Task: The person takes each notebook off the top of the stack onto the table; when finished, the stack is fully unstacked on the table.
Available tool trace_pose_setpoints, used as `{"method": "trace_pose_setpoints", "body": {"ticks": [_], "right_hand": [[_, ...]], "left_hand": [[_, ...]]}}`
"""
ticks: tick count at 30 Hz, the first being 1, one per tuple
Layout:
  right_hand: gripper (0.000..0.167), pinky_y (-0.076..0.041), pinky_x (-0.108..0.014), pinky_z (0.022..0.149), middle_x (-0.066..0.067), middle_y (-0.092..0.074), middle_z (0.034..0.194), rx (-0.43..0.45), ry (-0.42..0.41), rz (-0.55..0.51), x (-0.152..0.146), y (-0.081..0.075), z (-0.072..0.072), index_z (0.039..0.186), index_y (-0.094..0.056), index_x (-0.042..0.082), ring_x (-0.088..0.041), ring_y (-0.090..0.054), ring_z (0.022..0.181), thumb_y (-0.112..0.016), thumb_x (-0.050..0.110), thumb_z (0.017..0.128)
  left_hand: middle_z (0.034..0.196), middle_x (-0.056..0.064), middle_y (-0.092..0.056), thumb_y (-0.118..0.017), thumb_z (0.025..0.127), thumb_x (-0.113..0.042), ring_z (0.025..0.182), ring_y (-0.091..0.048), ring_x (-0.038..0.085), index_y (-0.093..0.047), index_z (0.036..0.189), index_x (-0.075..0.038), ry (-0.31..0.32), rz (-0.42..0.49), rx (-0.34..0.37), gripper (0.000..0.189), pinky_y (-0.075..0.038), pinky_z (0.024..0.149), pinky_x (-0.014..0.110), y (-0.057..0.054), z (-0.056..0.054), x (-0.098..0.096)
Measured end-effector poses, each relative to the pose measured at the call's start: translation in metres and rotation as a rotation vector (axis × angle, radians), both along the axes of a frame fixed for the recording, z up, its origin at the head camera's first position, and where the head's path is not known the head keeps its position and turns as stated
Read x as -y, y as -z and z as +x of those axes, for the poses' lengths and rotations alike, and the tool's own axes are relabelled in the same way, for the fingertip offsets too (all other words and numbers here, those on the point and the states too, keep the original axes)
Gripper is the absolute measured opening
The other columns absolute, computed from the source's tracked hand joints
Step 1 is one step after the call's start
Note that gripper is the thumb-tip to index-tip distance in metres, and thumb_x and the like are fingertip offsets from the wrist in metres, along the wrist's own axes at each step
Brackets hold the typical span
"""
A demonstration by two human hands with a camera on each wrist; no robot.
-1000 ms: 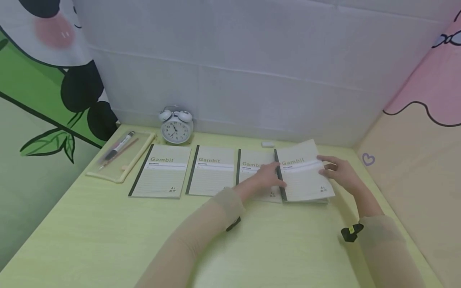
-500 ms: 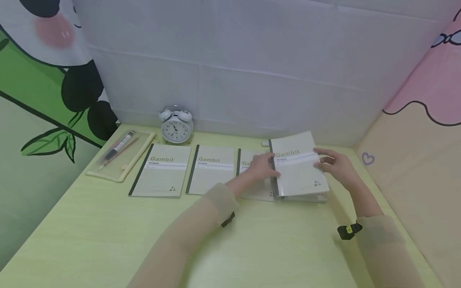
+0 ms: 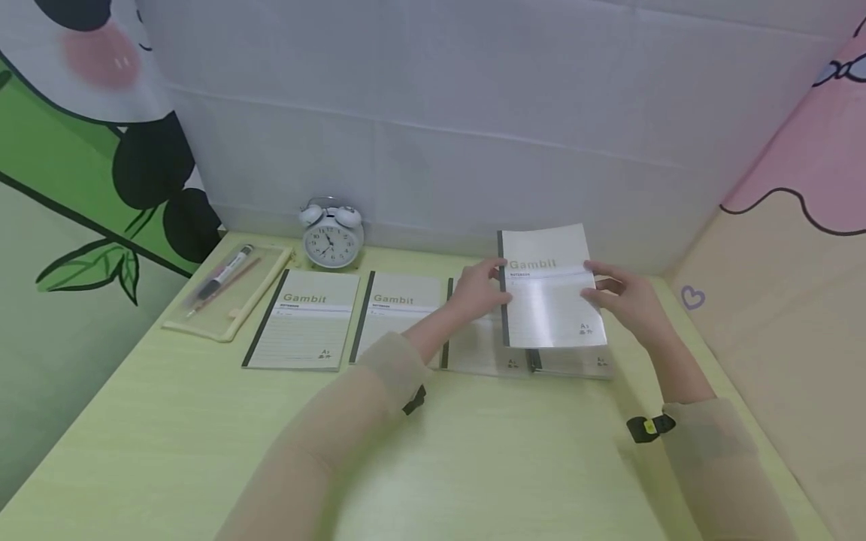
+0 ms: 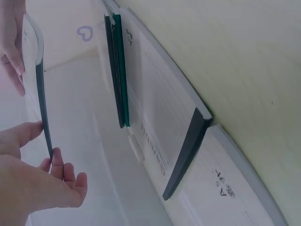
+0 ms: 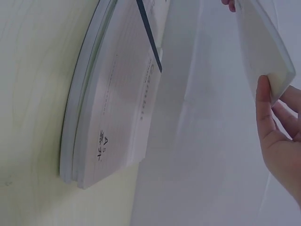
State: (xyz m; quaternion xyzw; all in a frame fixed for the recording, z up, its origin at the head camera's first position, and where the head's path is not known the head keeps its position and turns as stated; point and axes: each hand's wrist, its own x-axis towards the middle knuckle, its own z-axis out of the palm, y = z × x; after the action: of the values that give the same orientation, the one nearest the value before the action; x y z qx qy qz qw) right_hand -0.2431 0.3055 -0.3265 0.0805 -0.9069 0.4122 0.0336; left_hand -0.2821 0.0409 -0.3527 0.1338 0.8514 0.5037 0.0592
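A white notebook (image 3: 551,300) marked Gambit, with a dark spine, is held up off the table, tilted toward the head camera. My left hand (image 3: 479,289) pinches its spine edge; the left wrist view shows the thumb and fingers of that hand (image 4: 42,174) on either side of the spine. On the opposite edge, my right hand (image 3: 628,300) pinches the pages between thumb and fingers, as the right wrist view also shows with the raised notebook (image 5: 263,52). Under it lies a stack of notebooks (image 5: 113,108), partly hidden in the head view.
Left of the stack lie three more notebooks in a row: a left one (image 3: 301,330), a middle one (image 3: 399,308) and a partly covered one (image 3: 483,353). A white alarm clock (image 3: 331,240) stands at the back. A mesh pouch (image 3: 260,293) with pens lies far left. An eraser (image 4: 136,148) lies behind.
Both hands have lifted the top notebook off the right-hand stack, upward and slightly left. The lower part of the stack under it has come into sight.
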Motion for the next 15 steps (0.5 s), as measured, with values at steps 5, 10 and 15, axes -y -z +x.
{"method": "trace_pose_setpoints", "body": {"ticks": [5,10,15], "right_hand": [[0.058,-0.043,-0.021,0.079,-0.009,-0.054,0.129,0.004,0.013,0.014,0.01,-0.008,0.0,0.14,-0.047,0.021,-0.006,-0.053,0.101,-0.066,0.037,0.088],[0.055,-0.045,-0.016,0.076,-0.005,-0.052,0.132,-0.026,0.001,-0.002,0.022,-0.017,0.004,0.137,-0.05,0.021,-0.003,-0.054,0.1,-0.068,0.033,0.087],[0.055,-0.046,-0.018,0.077,-0.006,-0.055,0.128,-0.064,-0.017,0.013,0.037,-0.028,0.008,0.137,-0.051,0.022,-0.011,-0.056,0.1,-0.069,0.033,0.086]], "left_hand": [[0.119,0.009,-0.06,-0.072,0.079,-0.01,0.046,-0.037,0.006,-0.043,0.14,-0.011,0.012,-0.026,-0.055,0.068,-0.038,0.046,0.017,-0.01,0.001,0.01],[0.115,0.006,-0.06,-0.071,0.079,-0.012,0.076,-0.058,0.013,-0.043,0.14,-0.011,0.02,-0.042,-0.09,0.067,-0.042,0.055,0.02,-0.021,0.002,0.024],[0.115,0.005,-0.059,-0.071,0.08,-0.013,0.108,-0.056,0.026,-0.043,0.14,-0.012,0.011,-0.043,-0.123,0.066,-0.043,0.061,0.022,-0.035,0.004,0.038]]}}
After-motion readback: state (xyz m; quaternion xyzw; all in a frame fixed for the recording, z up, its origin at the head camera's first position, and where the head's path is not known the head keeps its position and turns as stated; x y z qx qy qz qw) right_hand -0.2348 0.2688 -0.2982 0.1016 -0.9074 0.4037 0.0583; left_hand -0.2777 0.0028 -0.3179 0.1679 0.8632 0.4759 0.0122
